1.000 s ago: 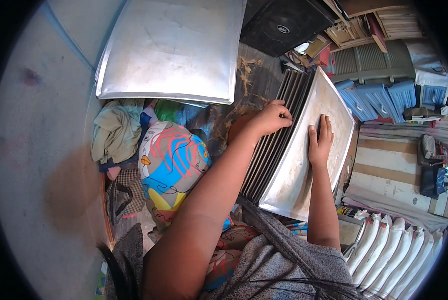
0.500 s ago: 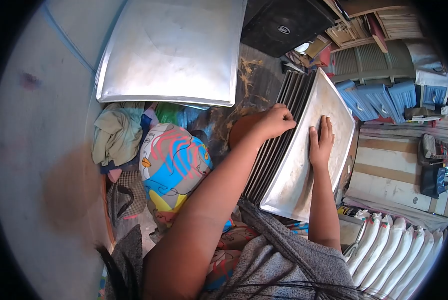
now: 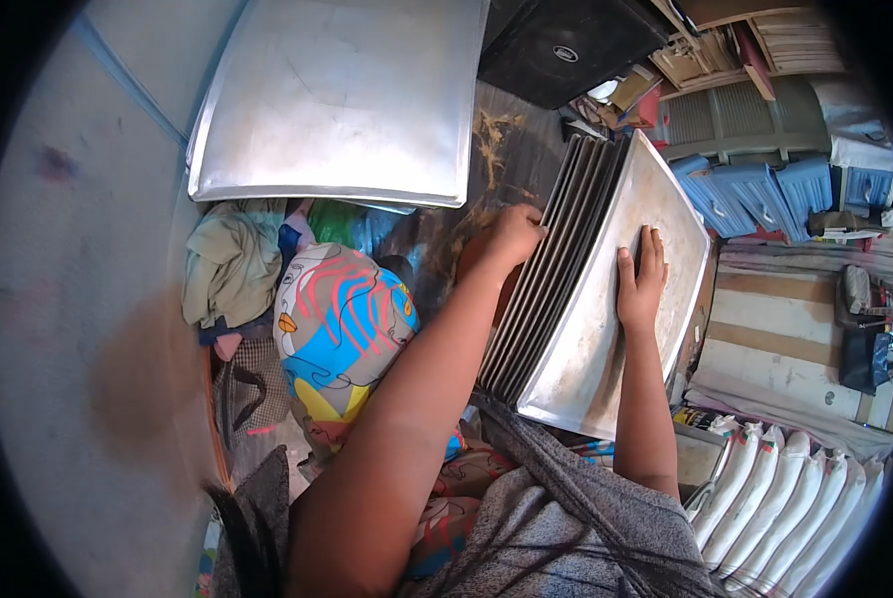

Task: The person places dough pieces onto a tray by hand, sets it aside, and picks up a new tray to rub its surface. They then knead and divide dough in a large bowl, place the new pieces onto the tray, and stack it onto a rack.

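Right of centre, I observe a row of metal trays (image 3: pixel 541 289) packed face to face. My left hand (image 3: pixel 515 235) curls its fingers at the row's left edge; pinch on a rim: cannot tell. My right hand (image 3: pixel 643 279) lies open, thumb apart, on the outermost tray (image 3: pixel 591 339). Upper right: wooden shelf (image 3: pixel 752 75) holding stacked papers (image 3: pixel 801 48). Lower right: filled white sacks (image 3: pixel 780 503).

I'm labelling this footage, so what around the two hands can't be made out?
All in the head view:
- Inner faces of the row of silver metal trays: hidden by neighbouring trays.
- Left hand's exact grip: fingers hide it.
- Separate large silver tray's far end: cut off by top edge.
- Black box's badge lettering: too small.
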The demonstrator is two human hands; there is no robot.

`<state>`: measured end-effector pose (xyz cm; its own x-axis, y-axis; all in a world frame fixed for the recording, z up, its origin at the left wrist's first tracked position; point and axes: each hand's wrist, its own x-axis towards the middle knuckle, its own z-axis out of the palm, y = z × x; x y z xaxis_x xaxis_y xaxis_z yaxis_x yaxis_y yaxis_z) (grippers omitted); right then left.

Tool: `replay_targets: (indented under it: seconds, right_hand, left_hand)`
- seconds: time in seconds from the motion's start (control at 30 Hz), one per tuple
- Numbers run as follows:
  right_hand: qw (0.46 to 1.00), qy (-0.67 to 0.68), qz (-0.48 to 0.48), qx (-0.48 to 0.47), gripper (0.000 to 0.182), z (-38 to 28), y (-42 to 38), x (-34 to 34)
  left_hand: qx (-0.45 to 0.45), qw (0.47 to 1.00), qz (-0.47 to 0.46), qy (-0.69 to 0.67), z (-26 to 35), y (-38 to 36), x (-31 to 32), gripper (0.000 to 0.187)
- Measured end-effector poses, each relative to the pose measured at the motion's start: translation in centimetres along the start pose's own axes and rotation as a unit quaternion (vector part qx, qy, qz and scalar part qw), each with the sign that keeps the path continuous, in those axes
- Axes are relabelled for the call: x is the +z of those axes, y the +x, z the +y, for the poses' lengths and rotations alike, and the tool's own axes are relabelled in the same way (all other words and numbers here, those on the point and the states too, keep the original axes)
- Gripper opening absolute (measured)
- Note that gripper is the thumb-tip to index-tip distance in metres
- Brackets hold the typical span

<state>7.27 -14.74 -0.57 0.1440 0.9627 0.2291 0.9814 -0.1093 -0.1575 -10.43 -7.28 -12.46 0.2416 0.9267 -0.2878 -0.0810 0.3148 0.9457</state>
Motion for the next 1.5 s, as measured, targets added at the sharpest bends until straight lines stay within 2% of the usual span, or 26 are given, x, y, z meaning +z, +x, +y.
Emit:
replay_targets:
  seconds: [0.1,0.17,0.33,0.63,0.73,0.8,0.83,0.9,0.93,0.97,1.03,1.17,1.3,1.37,1.43,1.5]
  right_hand:
    - [1.0,0.003,-0.003,0.001,0.06,0.3,-0.1,0.1]
    - [1.0,0.013,-0.006,-0.003,0.059,0.1,0.0,0.0]
    - [1.0,0.02,-0.001,-0.011,0.052,-0.1,-0.1,-0.5]
    - [1.0,0.028,-0.008,0.008,0.052,-0.9,0.0,-0.8]
    - [0.999,0.029,-0.013,0.01,0.053,-1.4,0.0,-1.0]
    - [0.999,0.03,-0.016,0.012,0.053,-1.5,0.0,-1.1]
    - [1.0,0.023,-0.017,0.01,0.054,-1.5,0.0,-1.1]
    - [1.0,0.017,-0.02,0.01,0.054,-1.5,0.0,-1.1]
    - [0.999,0.026,-0.018,0.013,0.054,-1.6,0.0,-1.1]
    - [0.999,0.036,-0.016,0.015,0.055,-1.6,0.0,-1.1]
    - [0.999,0.034,-0.016,0.014,0.055,-1.5,0.0,-1.1]
    - [1.0,0.023,-0.015,0.007,0.055,-1.3,-0.1,-1.0]
    - [1.0,0.022,-0.012,0.012,0.056,-1.6,-0.1,-1.1]
    - [1.0,0.01,-0.016,0.013,0.056,-1.6,-0.1,-1.1]
    - [1.0,0.007,-0.016,0.015,0.057,-1.5,-0.1,-1.0]
    - [1.0,0.004,-0.016,0.016,0.057,-1.5,-0.1,-1.0]
  left_hand:
    - [0.019,0.999,-0.017,0.032,-0.4,0.1,-0.8,0.02]
    - [-0.068,0.991,-0.09,-0.07,-0.9,0.5,-1.3,0.018]
    - [-0.083,0.982,-0.154,-0.068,-0.4,1.2,-1.6,0.008]
    - [-0.098,0.964,-0.241,-0.052,0.6,1.7,-2.8,0.019]
    - [-0.067,0.974,-0.212,-0.042,1.3,1.3,-2.8,0.012]
    - [-0.024,0.989,-0.148,-0.008,2.2,0.8,-3.0,0.021]
    - [-0.026,0.988,-0.151,-0.009,2.5,0.7,-3.0,0.021]
    - [0.036,0.987,-0.139,0.07,3.0,0.6,-3.1,0.044]
    - [0.005,0.981,-0.177,0.078,3.8,0.6,-3.6,0.037]
    - [0.004,0.981,-0.177,0.079,3.3,0.7,-3.4,0.037]
    - [0.08,0.98,-0.164,0.085,2.5,0.9,-3.0,0.024]
    - [0.042,0.983,-0.173,0.044,2.4,1.0,-2.6,0.017]
    - [0.03,0.983,-0.171,0.059,2.6,0.6,-2.3,0.028]
    - [0.072,0.983,-0.147,0.081,2.4,0.5,-2.0,0.032]
    - [0.056,0.979,-0.161,0.107,3.1,0.4,-2.0,0.034]
    - [0.043,0.984,-0.127,0.115,3.7,0.1,-1.7,0.035]
